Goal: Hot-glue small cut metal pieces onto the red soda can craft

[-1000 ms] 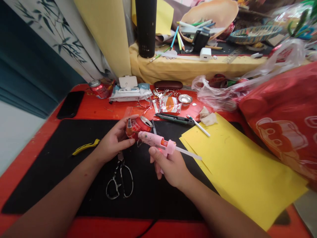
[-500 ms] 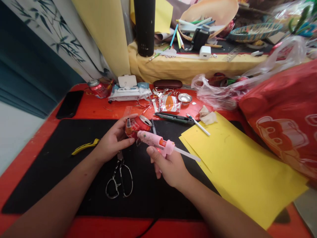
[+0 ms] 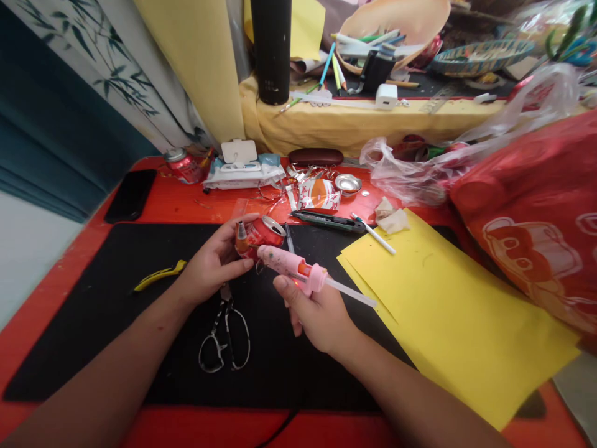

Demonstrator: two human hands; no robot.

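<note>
pink hot glue gun (image 3: 291, 272), gripped by its handle in the right hand (image 3: 317, 317), its nose pointing left, with the tip just beside the crushed red soda can (image 3: 260, 235) held in the curled fingers of the left hand (image 3: 212, 264). compared with a second ago, the gun's nose sits slightly further left, nearer the can, and the right hand has shifted a little the same way; the left hand's hold looks unchanged. the hands are apart but close, each closed on its own object, and both are over the black mat (image 3: 93, 348). whether the nose touches the can cannot be told.

around them, largest to smallest: the red counter (image 3: 172, 205) carries the mat; yellow card sheets (image 3: 448, 323) lie to the right of the right hand, partly on the mat; a large red plastic bag (image 3: 527, 230) sits at the far right, with a clear plastic bag (image 3: 401, 174) behind the card. scissors (image 3: 217, 333) lie on the mat below the left hand, and a yellow-handled tool (image 3: 161, 275) lies left of it. a utility knife (image 3: 329, 222) and a white pen (image 3: 373, 233) lie beyond the gun. smallest: the translucent glue stick (image 3: 351, 291) in the gun's rear, and a small orange cone (image 3: 241, 239) held against the can.
</note>
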